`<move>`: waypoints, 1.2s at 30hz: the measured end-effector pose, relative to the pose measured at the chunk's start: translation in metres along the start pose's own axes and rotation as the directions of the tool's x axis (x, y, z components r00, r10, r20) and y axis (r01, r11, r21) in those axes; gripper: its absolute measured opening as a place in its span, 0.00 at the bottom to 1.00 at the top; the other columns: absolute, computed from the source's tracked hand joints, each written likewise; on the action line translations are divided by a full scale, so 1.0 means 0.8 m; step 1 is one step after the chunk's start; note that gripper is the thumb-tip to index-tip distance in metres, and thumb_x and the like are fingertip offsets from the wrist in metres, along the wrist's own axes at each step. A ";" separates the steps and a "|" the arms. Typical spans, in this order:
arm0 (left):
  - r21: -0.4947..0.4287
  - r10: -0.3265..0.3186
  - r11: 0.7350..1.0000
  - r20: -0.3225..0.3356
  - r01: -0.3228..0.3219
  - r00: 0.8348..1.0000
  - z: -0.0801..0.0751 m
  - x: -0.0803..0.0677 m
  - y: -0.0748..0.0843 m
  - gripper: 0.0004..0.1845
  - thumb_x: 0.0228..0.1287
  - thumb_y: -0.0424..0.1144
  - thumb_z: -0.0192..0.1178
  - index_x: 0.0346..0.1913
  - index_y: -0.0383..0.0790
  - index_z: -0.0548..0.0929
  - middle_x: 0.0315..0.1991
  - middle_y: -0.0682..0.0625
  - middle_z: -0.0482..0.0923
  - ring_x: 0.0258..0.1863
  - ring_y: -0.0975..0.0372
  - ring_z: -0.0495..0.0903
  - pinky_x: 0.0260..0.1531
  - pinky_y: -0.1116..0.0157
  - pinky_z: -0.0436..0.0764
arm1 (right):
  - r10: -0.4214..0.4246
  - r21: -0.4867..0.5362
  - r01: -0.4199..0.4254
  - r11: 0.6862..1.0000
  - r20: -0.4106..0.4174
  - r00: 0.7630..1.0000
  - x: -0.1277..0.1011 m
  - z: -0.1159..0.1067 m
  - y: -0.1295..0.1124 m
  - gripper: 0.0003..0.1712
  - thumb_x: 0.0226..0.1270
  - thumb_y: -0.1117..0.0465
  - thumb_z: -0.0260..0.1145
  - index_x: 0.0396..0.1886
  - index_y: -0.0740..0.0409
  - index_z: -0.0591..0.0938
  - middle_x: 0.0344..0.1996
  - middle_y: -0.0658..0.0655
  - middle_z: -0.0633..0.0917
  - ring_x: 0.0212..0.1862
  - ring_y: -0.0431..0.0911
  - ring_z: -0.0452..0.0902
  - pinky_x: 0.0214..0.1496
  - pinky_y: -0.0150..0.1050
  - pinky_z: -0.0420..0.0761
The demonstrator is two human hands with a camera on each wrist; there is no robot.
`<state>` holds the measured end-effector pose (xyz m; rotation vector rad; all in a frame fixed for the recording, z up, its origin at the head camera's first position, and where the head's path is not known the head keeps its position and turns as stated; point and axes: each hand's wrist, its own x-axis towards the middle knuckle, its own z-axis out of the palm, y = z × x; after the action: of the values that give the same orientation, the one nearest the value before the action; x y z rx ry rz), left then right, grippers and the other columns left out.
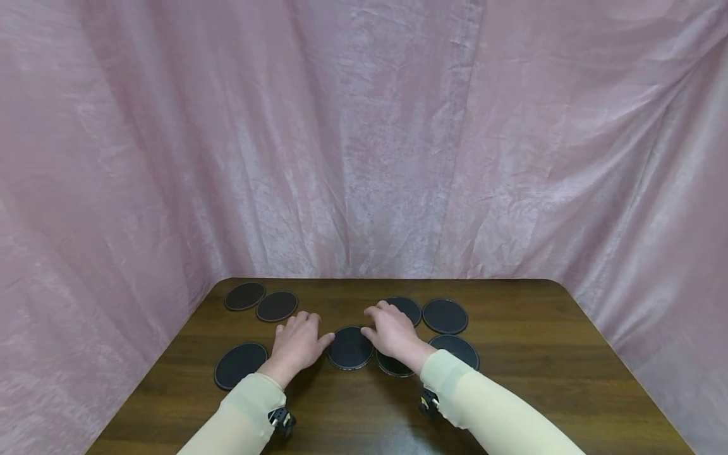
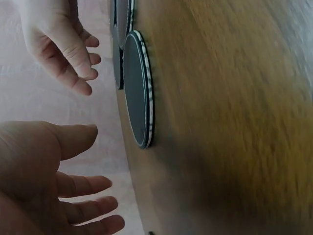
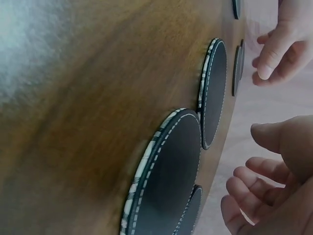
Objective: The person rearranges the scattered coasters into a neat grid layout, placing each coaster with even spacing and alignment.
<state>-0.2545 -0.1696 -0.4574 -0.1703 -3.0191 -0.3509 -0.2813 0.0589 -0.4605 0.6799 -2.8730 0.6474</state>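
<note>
At the left of the head view a dark round coaster [image 1: 240, 364] lies on the brown tabletop [image 1: 540, 379], with two more coasters [image 1: 277, 306] above it, toward the upper left of the tabletop. Right of these the left hand [image 1: 297, 345] hovers low with its fingers loosely spread, holding nothing. Just beside its thumb, at the centre of the frame, lies the middle coaster [image 1: 349, 348], flat and untouched. The right hand [image 1: 390, 330] hangs over that coaster's right edge, fingers relaxed and apart, also empty. Further coasters [image 1: 445, 316] lie under and right of it. A pink curtain [image 1: 364, 139] fills the upper frame.
</note>
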 end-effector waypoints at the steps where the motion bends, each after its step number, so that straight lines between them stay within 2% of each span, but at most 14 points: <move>1: 0.003 -0.002 1.000 -0.001 0.002 1.000 -0.001 0.000 -0.002 0.31 0.78 0.53 0.70 0.69 0.31 0.82 0.68 0.33 0.79 0.67 0.37 0.77 0.61 0.35 0.74 | -0.003 -0.011 0.003 1.000 0.001 1.000 0.001 0.001 -0.001 0.23 0.79 0.53 0.75 0.67 0.60 0.86 0.55 0.59 0.85 0.57 0.57 0.82 0.60 0.56 0.83; 4: 0.010 -0.011 1.000 0.004 0.011 1.000 -0.005 0.001 -0.007 0.34 0.80 0.54 0.68 0.73 0.30 0.79 0.74 0.31 0.74 0.74 0.36 0.71 0.67 0.30 0.70 | -0.027 -0.056 0.026 0.998 -0.010 1.000 0.006 0.004 -0.004 0.27 0.80 0.50 0.74 0.70 0.59 0.84 0.61 0.61 0.85 0.63 0.59 0.79 0.66 0.60 0.80; 7: 0.014 -0.027 1.000 0.009 0.027 1.000 -0.008 0.004 -0.015 0.36 0.81 0.53 0.67 0.77 0.29 0.75 0.79 0.29 0.68 0.80 0.34 0.64 0.71 0.28 0.64 | -0.054 -0.098 0.051 0.994 -0.033 0.998 0.011 0.008 -0.007 0.30 0.79 0.48 0.75 0.72 0.59 0.83 0.63 0.61 0.84 0.66 0.59 0.78 0.67 0.60 0.78; 12: 0.024 -0.041 0.999 0.000 0.041 0.999 -0.013 0.009 -0.030 0.36 0.84 0.52 0.64 0.80 0.30 0.72 0.84 0.29 0.60 0.83 0.32 0.55 0.74 0.27 0.60 | -0.101 -0.169 0.091 0.981 -0.050 0.994 0.020 0.012 -0.012 0.36 0.78 0.43 0.74 0.75 0.59 0.80 0.68 0.61 0.83 0.72 0.59 0.75 0.72 0.60 0.74; 17: 0.022 -0.058 0.998 0.005 0.058 0.998 -0.016 0.011 -0.047 0.35 0.87 0.51 0.59 0.83 0.31 0.69 0.87 0.30 0.53 0.86 0.33 0.49 0.77 0.27 0.52 | -0.134 -0.195 0.127 0.973 -0.026 0.991 0.028 0.015 -0.016 0.42 0.79 0.39 0.71 0.81 0.57 0.75 0.75 0.60 0.79 0.80 0.60 0.68 0.80 0.64 0.64; 23: -0.003 -0.071 0.997 0.037 0.072 0.997 -0.017 0.013 -0.059 0.35 0.88 0.51 0.57 0.85 0.32 0.65 0.88 0.32 0.50 0.87 0.34 0.45 0.78 0.26 0.47 | -0.132 -0.201 0.136 0.970 0.034 0.991 0.041 0.020 -0.017 0.45 0.83 0.34 0.64 0.86 0.55 0.70 0.82 0.60 0.72 0.85 0.60 0.60 0.83 0.67 0.58; 36: 0.003 -0.111 0.994 0.043 0.111 0.993 -0.017 0.028 -0.082 0.37 0.89 0.52 0.55 0.85 0.31 0.63 0.88 0.31 0.49 0.87 0.33 0.45 0.76 0.24 0.47 | -0.089 -0.211 0.111 0.971 0.112 0.990 0.063 0.022 -0.025 0.45 0.86 0.32 0.56 0.88 0.53 0.66 0.86 0.58 0.66 0.87 0.57 0.54 0.85 0.65 0.53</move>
<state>-0.2834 -0.2340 -0.4565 -0.0105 -3.0785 -0.3593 -0.3173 0.0153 -0.4587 0.8396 -2.9178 0.2870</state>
